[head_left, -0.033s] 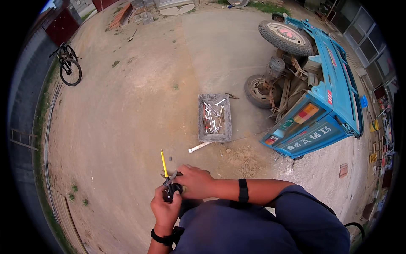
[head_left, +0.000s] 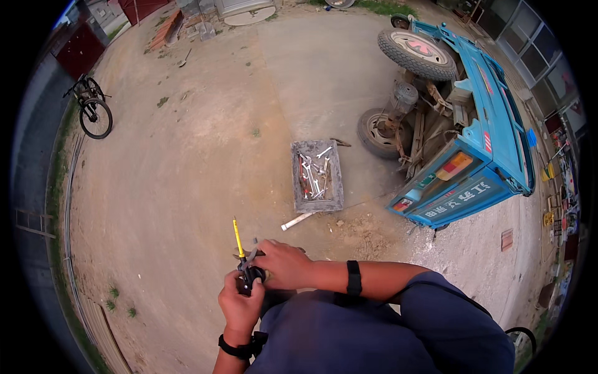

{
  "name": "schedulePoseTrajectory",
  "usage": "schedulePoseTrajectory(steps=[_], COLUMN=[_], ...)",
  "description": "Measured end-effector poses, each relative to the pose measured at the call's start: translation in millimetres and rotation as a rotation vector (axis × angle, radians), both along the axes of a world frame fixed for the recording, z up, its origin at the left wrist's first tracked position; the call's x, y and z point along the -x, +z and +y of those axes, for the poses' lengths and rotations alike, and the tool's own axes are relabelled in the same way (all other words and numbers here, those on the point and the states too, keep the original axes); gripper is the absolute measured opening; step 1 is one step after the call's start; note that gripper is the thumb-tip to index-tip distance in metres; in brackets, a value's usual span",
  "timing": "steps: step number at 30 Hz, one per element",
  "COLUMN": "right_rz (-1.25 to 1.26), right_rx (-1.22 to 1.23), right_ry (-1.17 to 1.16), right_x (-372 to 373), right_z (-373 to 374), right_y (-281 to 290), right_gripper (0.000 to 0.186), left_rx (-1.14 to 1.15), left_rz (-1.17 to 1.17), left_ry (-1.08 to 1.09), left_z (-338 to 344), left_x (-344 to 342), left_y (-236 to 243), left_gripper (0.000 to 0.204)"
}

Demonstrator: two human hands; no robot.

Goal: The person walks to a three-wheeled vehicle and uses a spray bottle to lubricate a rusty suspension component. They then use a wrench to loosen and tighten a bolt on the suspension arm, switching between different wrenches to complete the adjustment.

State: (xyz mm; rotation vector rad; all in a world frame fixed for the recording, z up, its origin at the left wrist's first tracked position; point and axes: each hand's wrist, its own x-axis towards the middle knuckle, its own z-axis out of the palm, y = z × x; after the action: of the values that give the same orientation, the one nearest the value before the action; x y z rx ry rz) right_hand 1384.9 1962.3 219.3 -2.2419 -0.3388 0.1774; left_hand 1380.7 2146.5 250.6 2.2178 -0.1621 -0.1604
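Left hand (head_left: 242,305) grips black tool (head_left: 251,274); right hand (head_left: 286,265) curls against its right side, exact hold unclear. Yellow strip (head_left: 238,237) juts ahead of grip; wrench tray (head_left: 319,206) well beyond, rightward.

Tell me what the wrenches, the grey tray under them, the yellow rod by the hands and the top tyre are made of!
Wrenches: probably steel, silvery and shiny.
Grey tray: metal or plastic, I can't tell; it's dull and blotchy.
Yellow rod: maybe plastic or painted metal, as its colour is bright and even.
Top tyre: looks like rubber, dark and matte with chunky tread.
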Motion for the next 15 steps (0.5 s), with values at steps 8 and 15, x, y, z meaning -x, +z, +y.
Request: schedulePoseTrajectory(steps=[8, 15], right_rz=[-0.021, -0.158], right_rx=[-0.185, -0.311], right_ry=[-0.373, -0.332], right_x=[-193, -358], right_z=[-7, -53], right_y=[18, 10], right_gripper=[0.049, 0.045], left_rx=[0.367, 0.393], left_rz=[0.300, 0.511], left_ry=[-0.220, -0.316], left_z=[6, -44], left_x=[-252, -441], left_y=[31, 3], left_gripper=[0.034, 0.035])
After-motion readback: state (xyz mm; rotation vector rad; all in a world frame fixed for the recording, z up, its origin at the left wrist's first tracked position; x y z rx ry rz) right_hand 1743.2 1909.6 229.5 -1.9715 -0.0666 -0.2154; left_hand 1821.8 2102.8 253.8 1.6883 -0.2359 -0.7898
